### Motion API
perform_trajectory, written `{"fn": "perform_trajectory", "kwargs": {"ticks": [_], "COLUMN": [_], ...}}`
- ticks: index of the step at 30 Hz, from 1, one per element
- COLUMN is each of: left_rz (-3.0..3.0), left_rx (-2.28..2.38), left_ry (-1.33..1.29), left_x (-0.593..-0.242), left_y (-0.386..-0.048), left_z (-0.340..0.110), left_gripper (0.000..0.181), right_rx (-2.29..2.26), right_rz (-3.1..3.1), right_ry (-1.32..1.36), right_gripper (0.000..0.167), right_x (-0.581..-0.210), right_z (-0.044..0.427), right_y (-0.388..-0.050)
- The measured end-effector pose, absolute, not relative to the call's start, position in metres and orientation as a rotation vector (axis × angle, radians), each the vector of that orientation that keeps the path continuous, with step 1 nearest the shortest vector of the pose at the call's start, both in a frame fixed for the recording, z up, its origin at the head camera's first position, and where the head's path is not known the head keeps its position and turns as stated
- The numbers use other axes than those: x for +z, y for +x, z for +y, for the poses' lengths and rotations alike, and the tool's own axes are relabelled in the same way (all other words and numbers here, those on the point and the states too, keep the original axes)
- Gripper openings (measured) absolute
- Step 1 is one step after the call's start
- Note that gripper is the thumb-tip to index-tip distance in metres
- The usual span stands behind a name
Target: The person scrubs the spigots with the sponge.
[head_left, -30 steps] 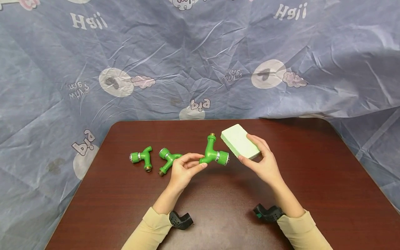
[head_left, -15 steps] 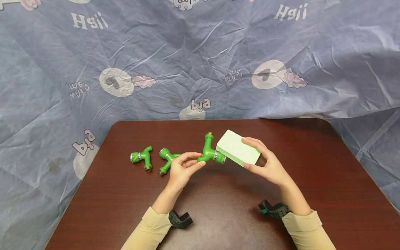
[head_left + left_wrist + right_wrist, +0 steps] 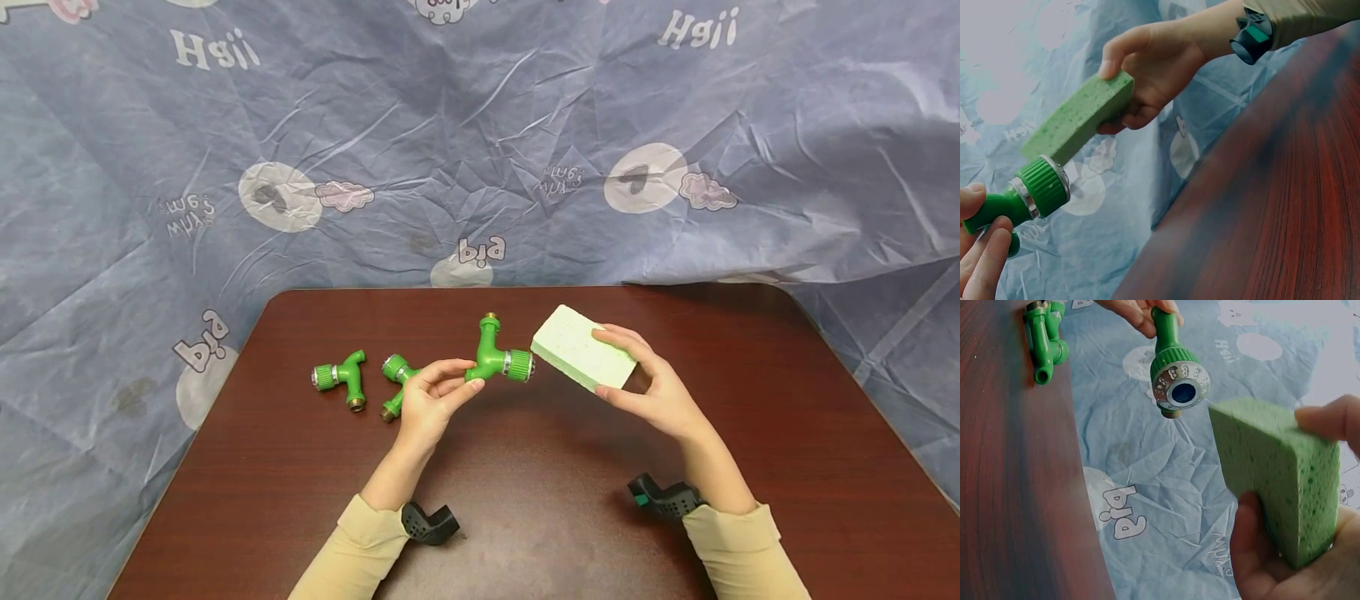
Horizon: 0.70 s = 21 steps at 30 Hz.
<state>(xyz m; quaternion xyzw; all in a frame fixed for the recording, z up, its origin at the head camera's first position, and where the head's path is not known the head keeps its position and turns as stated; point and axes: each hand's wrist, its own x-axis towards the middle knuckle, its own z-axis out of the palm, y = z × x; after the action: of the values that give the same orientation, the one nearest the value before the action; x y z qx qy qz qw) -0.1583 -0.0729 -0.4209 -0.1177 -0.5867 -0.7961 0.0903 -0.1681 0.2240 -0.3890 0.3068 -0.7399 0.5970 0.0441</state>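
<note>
My left hand (image 3: 432,402) pinches a green faucet (image 3: 491,360) by its spout end, above the table. The faucet's brass threaded end points away and its ribbed knob (image 3: 1044,186) faces right. In the right wrist view the knob's silver face with a dark blue centre (image 3: 1184,393) shows. My right hand (image 3: 654,385) grips a pale green sponge (image 3: 583,347) between thumb and fingers. The sponge is just right of the knob, a small gap apart in the head view. Behind my left hand lies a second green faucet (image 3: 393,408), partly hidden.
Another green faucet (image 3: 347,379) lies on the dark red-brown table (image 3: 247,467), left of the partly hidden one. A wrinkled blue-grey printed cloth (image 3: 420,150) hangs behind the table's far edge. Black wrist devices (image 3: 430,524) sit on both forearms.
The sponge came left over the faucet's knob half a second ago, then drew back right, clear of it. My left hand has shifted slightly left with the faucet.
</note>
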Motion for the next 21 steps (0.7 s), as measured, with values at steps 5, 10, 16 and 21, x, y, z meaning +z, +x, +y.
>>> {"fn": "perform_trajectory", "kwargs": {"ticks": [5, 10, 16, 21], "left_rz": [-1.739, -1.72, -1.698, -1.642], "left_rx": [-2.351, -2.354, -2.384, -2.428], "left_ry": [-0.352, -0.336, -0.353, -0.417], "left_x": [-0.4209, -0.4199, -0.4193, -0.4212], "left_y": [-0.1591, -0.159, -0.1582, -0.1597], "left_z": [-0.0742, -0.0752, -0.0748, -0.0755], "left_gripper": [0.032, 0.032, 0.033, 0.033], "right_rx": [1.807, 1.769, 1.78, 1.782], "right_rz": [-2.348, -2.433, -2.446, -2.416], "right_ry": [0.865, 0.781, 0.838, 0.885], "right_gripper": [0.065, 0.063, 0.063, 0.063], "right_x": [-0.3927, -0.3969, -0.3994, -0.398], "right_z": [0.2273, 0.2263, 0.2207, 0.2193], "right_y": [-0.1712, -0.1729, -0.1721, -0.1707]}}
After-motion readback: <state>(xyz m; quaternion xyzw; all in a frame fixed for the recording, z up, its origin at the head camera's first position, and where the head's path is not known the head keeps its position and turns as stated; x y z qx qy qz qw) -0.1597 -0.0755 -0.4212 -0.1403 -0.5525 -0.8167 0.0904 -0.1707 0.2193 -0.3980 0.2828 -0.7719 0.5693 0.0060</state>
